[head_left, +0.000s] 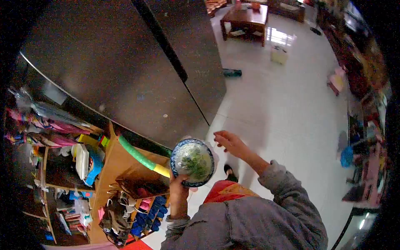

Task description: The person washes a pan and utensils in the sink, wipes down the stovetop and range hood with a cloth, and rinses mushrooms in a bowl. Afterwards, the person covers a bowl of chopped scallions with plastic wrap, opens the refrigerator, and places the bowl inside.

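Note:
My left hand (pixel 178 184) grips a round bowl (pixel 173 155) by its near left side, with the thumb over the rim. The bowl has a blue-and-white patterned rim. Inside it lie chopped-looking green leaves (pixel 195 163) on something pale and shiny; I cannot make out what the pale part is. To the right of the bowl, apart from it, my right hand (pixel 230 143) hangs in the air with loosely bent fingers and nothing in them. Large dark door-like panels (pixel 137 83) stand just beyond the bowl.
At left, a wooden shelf unit (pixel 104 175) holds shoes, bags and boxes. A green and yellow tube (pixel 137 153) runs along its edge. White tiled floor (pixel 271 108) stretches ahead to a low wooden table (pixel 246 16). A small pink seat (pixel 336 81) and cluttered furniture line the right.

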`<state>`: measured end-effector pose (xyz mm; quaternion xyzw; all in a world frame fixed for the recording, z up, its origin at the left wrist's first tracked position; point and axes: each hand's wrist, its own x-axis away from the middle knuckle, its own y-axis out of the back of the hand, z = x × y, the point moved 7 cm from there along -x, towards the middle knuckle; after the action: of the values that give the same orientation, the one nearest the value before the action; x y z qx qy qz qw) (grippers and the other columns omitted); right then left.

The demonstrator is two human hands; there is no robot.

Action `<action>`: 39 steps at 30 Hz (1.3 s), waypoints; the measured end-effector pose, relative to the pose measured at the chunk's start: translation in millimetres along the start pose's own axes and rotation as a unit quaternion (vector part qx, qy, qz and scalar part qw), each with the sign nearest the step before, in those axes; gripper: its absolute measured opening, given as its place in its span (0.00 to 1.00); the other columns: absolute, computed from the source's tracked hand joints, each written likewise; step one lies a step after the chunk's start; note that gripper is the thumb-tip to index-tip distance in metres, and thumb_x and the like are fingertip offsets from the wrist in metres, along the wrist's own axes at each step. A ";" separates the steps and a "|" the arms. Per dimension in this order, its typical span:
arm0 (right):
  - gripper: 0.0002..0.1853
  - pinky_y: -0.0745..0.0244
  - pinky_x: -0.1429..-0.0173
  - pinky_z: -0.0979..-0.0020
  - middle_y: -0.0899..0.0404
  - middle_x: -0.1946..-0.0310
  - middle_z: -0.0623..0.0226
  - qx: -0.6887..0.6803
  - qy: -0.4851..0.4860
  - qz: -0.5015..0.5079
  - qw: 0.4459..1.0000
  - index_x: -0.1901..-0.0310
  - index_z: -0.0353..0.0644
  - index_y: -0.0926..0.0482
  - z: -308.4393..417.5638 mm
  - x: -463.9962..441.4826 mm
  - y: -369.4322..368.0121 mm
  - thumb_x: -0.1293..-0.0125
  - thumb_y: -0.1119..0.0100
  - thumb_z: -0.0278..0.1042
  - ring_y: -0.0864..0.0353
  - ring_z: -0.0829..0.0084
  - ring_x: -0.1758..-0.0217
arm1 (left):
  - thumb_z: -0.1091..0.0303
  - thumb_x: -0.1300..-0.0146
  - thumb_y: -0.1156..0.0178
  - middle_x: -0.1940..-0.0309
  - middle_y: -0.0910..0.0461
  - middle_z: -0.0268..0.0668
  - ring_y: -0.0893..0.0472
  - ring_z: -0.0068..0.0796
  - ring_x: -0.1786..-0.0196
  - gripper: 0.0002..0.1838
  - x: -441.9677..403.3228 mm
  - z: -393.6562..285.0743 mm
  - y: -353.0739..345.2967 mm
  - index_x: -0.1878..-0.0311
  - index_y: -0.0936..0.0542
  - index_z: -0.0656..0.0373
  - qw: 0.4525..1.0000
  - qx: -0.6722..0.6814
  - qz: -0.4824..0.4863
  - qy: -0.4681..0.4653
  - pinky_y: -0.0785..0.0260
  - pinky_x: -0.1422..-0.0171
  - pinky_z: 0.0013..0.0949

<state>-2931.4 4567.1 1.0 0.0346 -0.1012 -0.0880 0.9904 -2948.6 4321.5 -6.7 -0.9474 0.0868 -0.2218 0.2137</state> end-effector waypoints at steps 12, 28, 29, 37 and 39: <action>0.20 0.31 0.42 0.58 0.37 0.40 0.57 0.554 0.271 0.000 0.787 0.50 0.37 0.29 100.2 -338.9 30.7 0.38 0.50 0.43 0.39 0.54 0.35 | 0.82 0.54 0.50 0.50 0.27 0.38 0.26 0.34 0.50 0.33 -179.2 37.1 -30.6 0.39 0.35 0.57 0.976 -0.162 -0.124 -0.079 0.31 0.53 0.29; 0.05 0.50 0.77 0.72 0.27 0.62 0.69 0.776 0.552 -0.056 0.301 0.72 0.44 0.18 116.5 -417.6 -4.8 0.48 0.43 0.32 0.36 0.72 0.69 | 0.85 0.51 0.54 0.44 0.32 0.44 0.25 0.43 0.47 0.36 -165.3 62.6 -140.3 0.35 0.41 0.49 0.890 0.259 -0.321 -0.196 0.23 0.53 0.41; 0.04 0.48 0.75 0.72 0.30 0.68 0.71 0.778 0.547 -0.038 0.306 0.74 0.45 0.20 111.2 -406.3 -3.0 0.49 0.43 0.33 0.36 0.72 0.67 | 0.85 0.50 0.54 0.44 0.32 0.44 0.25 0.43 0.48 0.36 -162.4 63.0 -137.2 0.35 0.41 0.50 0.892 0.257 -0.319 -0.189 0.23 0.54 0.41; 0.06 0.35 0.63 0.61 0.30 0.72 0.68 0.615 0.622 0.100 0.474 0.80 0.47 0.25 49.4 -312.7 110.4 0.53 0.41 0.37 0.35 0.65 0.57 | 0.84 0.62 0.55 0.46 0.31 0.43 0.26 0.46 0.48 0.43 -172.7 70.5 -114.2 0.35 0.43 0.50 0.908 0.165 -0.367 -0.120 0.22 0.57 0.43; 0.06 0.33 0.63 0.60 0.29 0.71 0.66 0.525 0.590 0.097 0.606 0.77 0.45 0.25 43.4 -286.3 158.0 0.53 0.40 0.35 0.32 0.62 0.60 | 0.83 0.62 0.54 0.48 0.31 0.42 0.25 0.43 0.50 0.41 -187.0 83.6 -98.8 0.36 0.42 0.51 0.918 0.161 -0.347 -0.104 0.21 0.60 0.39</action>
<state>-3190.0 4771.9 1.4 0.5833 0.4734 0.1161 0.6498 -3069.4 4489.0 -102.2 -0.8886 -0.3072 -0.1932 0.2806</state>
